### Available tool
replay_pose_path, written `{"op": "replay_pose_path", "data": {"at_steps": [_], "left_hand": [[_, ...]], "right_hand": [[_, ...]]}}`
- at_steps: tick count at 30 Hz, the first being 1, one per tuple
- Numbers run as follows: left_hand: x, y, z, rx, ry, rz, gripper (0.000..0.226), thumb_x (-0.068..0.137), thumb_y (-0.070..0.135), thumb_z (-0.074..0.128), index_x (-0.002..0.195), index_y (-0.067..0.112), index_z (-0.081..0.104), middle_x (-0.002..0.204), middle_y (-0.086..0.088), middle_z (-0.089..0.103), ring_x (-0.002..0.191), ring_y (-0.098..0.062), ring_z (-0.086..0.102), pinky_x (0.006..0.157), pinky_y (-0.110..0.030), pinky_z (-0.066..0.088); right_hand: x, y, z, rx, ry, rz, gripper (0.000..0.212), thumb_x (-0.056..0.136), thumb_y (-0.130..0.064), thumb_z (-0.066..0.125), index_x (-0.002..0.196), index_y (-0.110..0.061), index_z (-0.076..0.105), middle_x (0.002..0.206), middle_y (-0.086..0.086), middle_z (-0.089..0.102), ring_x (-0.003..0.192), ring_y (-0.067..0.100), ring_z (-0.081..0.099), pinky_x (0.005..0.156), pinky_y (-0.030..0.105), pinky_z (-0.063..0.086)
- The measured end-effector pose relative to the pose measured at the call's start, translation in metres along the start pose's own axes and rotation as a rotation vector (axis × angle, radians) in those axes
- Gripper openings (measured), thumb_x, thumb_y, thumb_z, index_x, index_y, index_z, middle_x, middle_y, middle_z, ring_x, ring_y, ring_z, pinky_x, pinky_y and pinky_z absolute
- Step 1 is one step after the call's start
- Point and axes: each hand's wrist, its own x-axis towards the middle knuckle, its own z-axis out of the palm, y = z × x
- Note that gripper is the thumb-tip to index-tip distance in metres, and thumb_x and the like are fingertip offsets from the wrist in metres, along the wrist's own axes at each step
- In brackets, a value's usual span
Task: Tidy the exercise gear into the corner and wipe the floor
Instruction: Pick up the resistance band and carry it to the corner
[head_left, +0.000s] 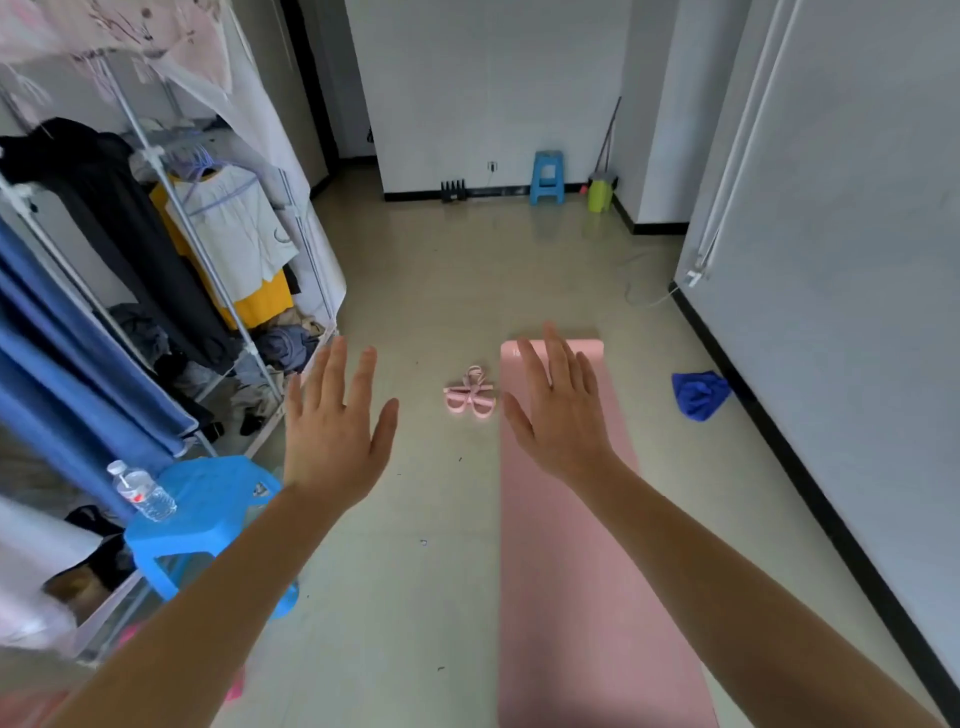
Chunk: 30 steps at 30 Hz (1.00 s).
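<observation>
A long pink exercise mat (582, 597) lies unrolled on the floor, running from the bottom edge toward the middle of the room. Left of its far end lies a pink resistance band (469, 396) with looped handles. A crumpled blue cloth (698, 393) sits on the floor to the mat's right, near the wall. My left hand (335, 434) is stretched forward over the bare floor, fingers spread and holding nothing. My right hand (558, 410) hovers over the mat's far part, fingers straight and apart, also holding nothing.
A clothes rack (171, 249) full of hanging garments fills the left side. In front of it stands a blue plastic stool (208, 514) with a water bottle (143, 491) on it. Against the far wall are another blue stool (547, 176), a green bin (600, 193) and a broom. A white cable (641, 291) trails on the floor.
</observation>
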Motion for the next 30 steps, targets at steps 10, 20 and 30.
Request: {"op": "replay_pose_path", "data": {"at_steps": [10,20,30], "left_hand": [[0.163,-0.171,0.134,-0.016,0.015,0.006,0.062,0.095,0.041,0.040,0.148,0.009,0.037,0.157,-0.021,0.030,0.143,-0.041,0.029,0.111,-0.063,0.028],[0.412,-0.252,0.256,-0.096,-0.074,0.214,0.061,0.095,0.039,0.042,0.148,0.009,0.038,0.155,-0.022,0.033,0.142,-0.040,0.032,0.108,-0.060,0.034],[0.628,-0.223,0.444,-0.108,-0.175,0.369,0.063,0.096,0.041,0.037,0.151,0.010,0.035,0.159,-0.021,0.026,0.144,-0.039,0.029,0.109,-0.060,0.034]], "right_hand": [[0.207,-0.032,0.185,-0.025,-0.089,-0.029,0.070,0.099,-0.043,0.051,0.157,-0.013,0.027,0.164,0.021,0.017,0.146,0.039,0.031,0.116,0.054,0.031],[0.383,0.005,0.280,-0.154,-0.075,0.200,0.069,0.100,-0.047,0.041,0.157,-0.011,0.025,0.164,0.023,0.017,0.146,0.040,0.032,0.115,0.053,0.032],[0.545,0.143,0.406,-0.184,-0.051,0.427,0.072,0.099,-0.042,0.052,0.158,-0.011,0.023,0.164,0.022,0.017,0.146,0.040,0.031,0.117,0.051,0.029]]}}
